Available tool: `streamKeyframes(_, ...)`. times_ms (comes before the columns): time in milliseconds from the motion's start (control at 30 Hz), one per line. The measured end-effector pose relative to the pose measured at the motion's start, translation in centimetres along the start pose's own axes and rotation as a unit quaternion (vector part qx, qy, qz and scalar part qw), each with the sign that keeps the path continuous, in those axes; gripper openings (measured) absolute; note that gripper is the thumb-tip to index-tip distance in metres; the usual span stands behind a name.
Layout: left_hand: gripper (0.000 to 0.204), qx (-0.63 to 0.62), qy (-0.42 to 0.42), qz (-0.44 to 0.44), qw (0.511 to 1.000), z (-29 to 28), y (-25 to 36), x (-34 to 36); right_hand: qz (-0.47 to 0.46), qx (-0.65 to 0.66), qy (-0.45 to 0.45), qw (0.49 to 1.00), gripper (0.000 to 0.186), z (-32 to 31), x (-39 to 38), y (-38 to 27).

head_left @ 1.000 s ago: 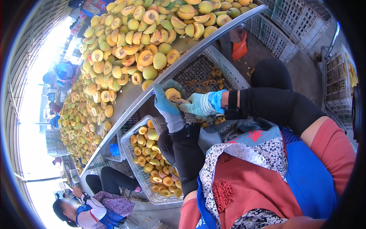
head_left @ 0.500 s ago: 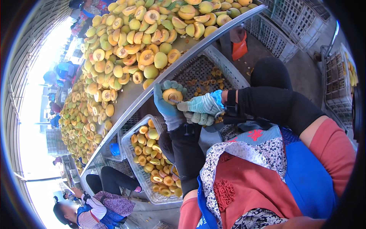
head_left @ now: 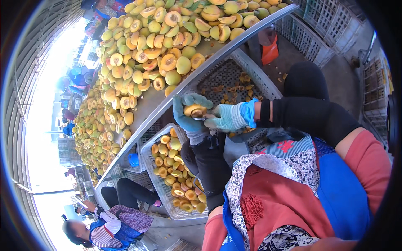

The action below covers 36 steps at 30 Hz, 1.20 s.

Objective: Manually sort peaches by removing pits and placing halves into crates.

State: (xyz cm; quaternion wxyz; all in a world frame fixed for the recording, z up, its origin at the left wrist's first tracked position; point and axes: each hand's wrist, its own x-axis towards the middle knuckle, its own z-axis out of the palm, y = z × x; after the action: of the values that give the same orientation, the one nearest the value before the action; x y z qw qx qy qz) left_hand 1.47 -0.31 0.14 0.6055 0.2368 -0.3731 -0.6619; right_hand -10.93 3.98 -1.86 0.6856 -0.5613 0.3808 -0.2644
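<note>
Cupping a peach half [head_left: 195,110] at centre in the curled left hand [head_left: 180,115], with a small metal tool [head_left: 199,119] pinched against it in the right hand [head_left: 228,117]. Seemingly well underway, given the crate [head_left: 184,216] of hollowed halves [head_left: 178,171] at seven o'clock, yet with a large heap [head_left: 157,46] left on the worktop [head_left: 144,109] at eleven. Bright at nine, with stacked crates [head_left: 331,21] at two.
</note>
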Motion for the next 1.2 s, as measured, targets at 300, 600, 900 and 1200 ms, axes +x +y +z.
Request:
streamKeyframes(300, 0.023, -0.104, 0.035, 0.038, 0.993, -2.7, 1.6, 2.3, -0.081, -0.178, 0.015, 0.981, 0.047, -1.6, -1.3, -0.1)
streamKeyframes(600, 0.041, 0.539, 0.235, 0.131, 0.798, -7.9, 14.4, -5.2, -0.051, -0.402, 0.224, 0.886, 0.037, -6.5, -0.1, 1.1)
streamKeyframes(900, 0.057, 0.812, 0.119, -0.008, 0.572, -4.0, 6.4, 9.9, -0.094, -0.369, 0.237, 0.894, 0.029, -5.3, -0.8, -1.7)
streamKeyframes(1200, 0.049, 0.552, 0.130, -0.030, 0.823, -7.9, 7.7, 11.5, -0.155, -0.297, 0.259, 0.906, 0.033, -5.6, -0.4, -2.0)
